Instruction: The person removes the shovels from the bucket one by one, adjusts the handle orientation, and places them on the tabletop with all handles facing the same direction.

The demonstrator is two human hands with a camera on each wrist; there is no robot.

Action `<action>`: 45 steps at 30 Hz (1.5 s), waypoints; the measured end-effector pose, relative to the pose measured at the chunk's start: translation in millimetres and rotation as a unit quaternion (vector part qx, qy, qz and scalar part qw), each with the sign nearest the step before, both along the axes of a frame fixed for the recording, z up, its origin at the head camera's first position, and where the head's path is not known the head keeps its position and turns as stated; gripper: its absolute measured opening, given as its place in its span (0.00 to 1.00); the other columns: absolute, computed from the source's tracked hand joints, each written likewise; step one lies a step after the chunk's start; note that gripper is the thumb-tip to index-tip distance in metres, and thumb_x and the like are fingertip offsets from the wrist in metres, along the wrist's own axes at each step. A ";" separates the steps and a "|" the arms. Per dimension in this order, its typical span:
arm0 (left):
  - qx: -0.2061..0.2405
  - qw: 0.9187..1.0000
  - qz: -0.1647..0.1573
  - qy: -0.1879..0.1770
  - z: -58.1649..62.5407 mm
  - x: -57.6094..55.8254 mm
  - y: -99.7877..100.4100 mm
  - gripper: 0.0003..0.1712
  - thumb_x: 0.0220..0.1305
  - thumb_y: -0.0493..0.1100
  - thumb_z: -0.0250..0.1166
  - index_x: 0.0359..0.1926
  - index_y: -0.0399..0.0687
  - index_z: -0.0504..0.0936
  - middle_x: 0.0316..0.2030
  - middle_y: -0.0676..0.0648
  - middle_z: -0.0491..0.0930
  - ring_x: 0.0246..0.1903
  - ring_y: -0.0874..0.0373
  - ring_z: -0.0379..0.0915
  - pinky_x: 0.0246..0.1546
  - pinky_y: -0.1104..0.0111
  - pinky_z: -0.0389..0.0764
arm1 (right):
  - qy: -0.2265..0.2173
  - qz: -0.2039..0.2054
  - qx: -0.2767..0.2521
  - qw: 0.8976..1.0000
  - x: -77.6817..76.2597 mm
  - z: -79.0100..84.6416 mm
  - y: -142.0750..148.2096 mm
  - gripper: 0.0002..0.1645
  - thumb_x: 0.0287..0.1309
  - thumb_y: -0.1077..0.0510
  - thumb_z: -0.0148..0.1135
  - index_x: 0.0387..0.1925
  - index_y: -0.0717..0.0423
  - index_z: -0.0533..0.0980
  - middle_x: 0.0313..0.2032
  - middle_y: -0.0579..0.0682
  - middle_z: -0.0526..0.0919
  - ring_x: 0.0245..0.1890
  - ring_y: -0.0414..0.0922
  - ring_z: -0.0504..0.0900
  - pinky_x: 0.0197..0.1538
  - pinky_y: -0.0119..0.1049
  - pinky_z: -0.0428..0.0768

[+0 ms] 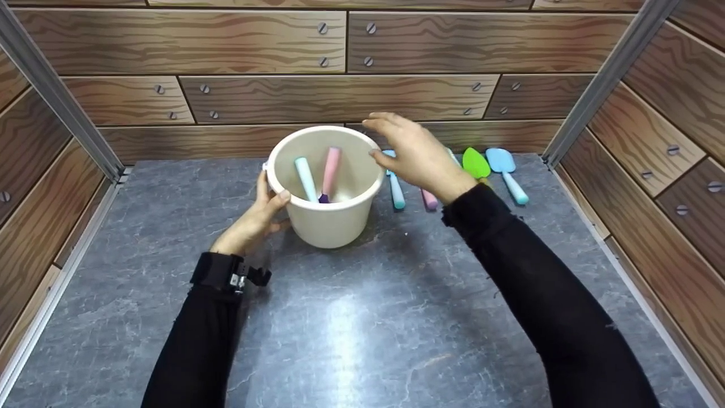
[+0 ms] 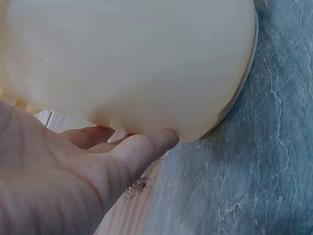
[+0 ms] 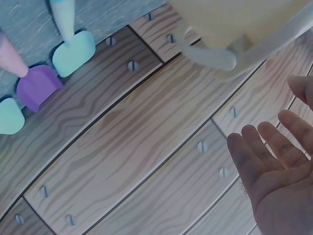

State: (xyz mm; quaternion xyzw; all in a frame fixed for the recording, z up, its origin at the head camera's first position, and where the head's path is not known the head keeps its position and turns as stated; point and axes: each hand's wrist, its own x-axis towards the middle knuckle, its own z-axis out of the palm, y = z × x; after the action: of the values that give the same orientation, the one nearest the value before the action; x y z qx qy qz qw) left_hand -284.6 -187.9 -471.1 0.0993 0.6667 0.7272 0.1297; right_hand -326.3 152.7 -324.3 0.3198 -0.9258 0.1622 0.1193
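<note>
A cream plastic bucket (image 1: 331, 224) stands upright near the back. Inside lean two tools, one with a turquoise handle (image 1: 306, 179) and one with a pink handle (image 1: 331, 170) above a bit of purple; their lower ends are partly hidden. My left hand (image 1: 252, 218) is at the bucket's left side, its thumb close to the rim. In the left wrist view, fairly straight fingers (image 2: 146, 147) touch the bucket wall. Over the bucket's right rim hovers my right hand (image 1: 416, 153), fingers extended and holding nothing; the right wrist view shows its palm (image 3: 288, 196).
Right of the bucket, small shovels lie in a row: a blue one (image 1: 397, 192), a pink handle (image 1: 429, 199), a green leaf-shaped head (image 1: 476, 163) and another blue one (image 1: 501, 160). My right forearm partly covers the row. Wood-patterned walls (image 1: 340, 99) enclose the grey tabletop (image 1: 170, 204).
</note>
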 end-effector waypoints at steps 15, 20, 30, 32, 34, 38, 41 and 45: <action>0.005 1.000 0.000 0.003 -1.1 0.2 -1.3 0.89 0.66 0.79 0.80 0.95 0.64 0.17 0.96 0.32 0.25 0.97 0.30 0.36 0.90 0.22 0.56 | -0.036 0.034 0.074 0.996 -4.2 -10.2 -52.7 0.36 0.79 0.61 0.72 0.83 0.59 0.77 0.84 0.62 0.78 0.85 0.61 0.78 0.90 0.56 0.77; -0.004 1.000 -0.010 0.001 -0.6 1.1 -1.5 0.84 0.72 0.76 0.76 0.95 0.65 0.17 0.96 0.31 0.26 0.97 0.30 0.36 0.91 0.22 0.54 | -0.046 0.049 0.090 0.994 -7.1 -16.7 -63.9 0.36 0.76 0.63 0.74 0.82 0.61 0.78 0.82 0.61 0.81 0.84 0.59 0.79 0.90 0.53 0.76; -0.009 1.000 -0.002 -0.005 0.7 -0.1 -2.1 0.93 0.61 0.84 0.80 0.94 0.66 0.15 0.96 0.31 0.24 0.97 0.29 0.36 0.92 0.23 0.54 | -0.114 0.061 0.074 0.989 -21.3 -35.7 -86.2 0.39 0.81 0.56 0.74 0.85 0.63 0.74 0.61 0.58 0.95 0.75 0.57 0.87 0.88 0.51 0.79; -0.009 1.000 -0.002 -0.006 0.7 -0.1 -2.2 0.93 0.62 0.83 0.80 0.94 0.66 0.15 0.96 0.32 0.24 0.97 0.30 0.36 0.92 0.23 0.54 | -0.140 0.049 0.078 0.986 -35.4 -48.1 -90.6 0.43 0.82 0.52 0.74 0.88 0.59 0.71 0.59 0.55 0.95 0.69 0.54 0.90 0.84 0.51 0.83; -0.008 1.000 -0.002 -0.006 0.6 -0.2 -2.3 0.93 0.62 0.83 0.80 0.94 0.66 0.16 0.96 0.32 0.24 0.97 0.30 0.36 0.92 0.23 0.54 | -0.158 0.043 0.082 0.983 -50.6 -62.2 -94.6 0.45 0.81 0.48 0.75 0.89 0.55 0.70 0.60 0.54 0.94 0.63 0.51 0.92 0.79 0.50 0.86; 0.001 1.000 0.000 -0.007 0.4 0.3 -1.5 0.92 0.63 0.82 0.81 0.94 0.67 0.16 0.97 0.33 0.25 0.97 0.31 0.36 0.92 0.23 0.53 | -0.168 0.031 0.092 0.981 -56.2 -72.3 -104.9 0.42 0.78 0.44 0.76 0.84 0.53 0.75 0.55 0.53 0.92 0.54 0.48 0.89 0.67 0.47 0.89; 0.004 1.000 0.000 -0.007 0.2 0.4 -1.0 0.86 0.69 0.77 0.78 0.94 0.67 0.16 0.97 0.34 0.25 0.97 0.32 0.36 0.92 0.24 0.54 | -0.171 0.033 0.091 0.980 -52.2 -74.7 -111.5 0.34 0.77 0.44 0.76 0.75 0.54 0.80 0.43 0.47 0.87 0.45 0.45 0.84 0.55 0.43 0.87; -0.001 1.000 -0.006 -0.003 0.7 0.9 -1.1 0.79 0.76 0.72 0.73 0.95 0.67 0.17 0.97 0.34 0.25 0.97 0.33 0.34 0.92 0.23 0.54 | -0.205 0.049 0.081 0.974 -45.1 -70.8 -114.3 0.31 0.79 0.46 0.76 0.73 0.55 0.78 0.45 0.46 0.86 0.44 0.43 0.85 0.54 0.41 0.87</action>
State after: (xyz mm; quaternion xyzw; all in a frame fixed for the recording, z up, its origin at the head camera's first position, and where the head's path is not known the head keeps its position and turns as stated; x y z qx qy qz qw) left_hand -283.6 -189.0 -470.4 0.1010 0.6666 0.7259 0.1363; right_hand -371.4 38.4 -395.2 0.3338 -0.9237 0.1545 -0.1070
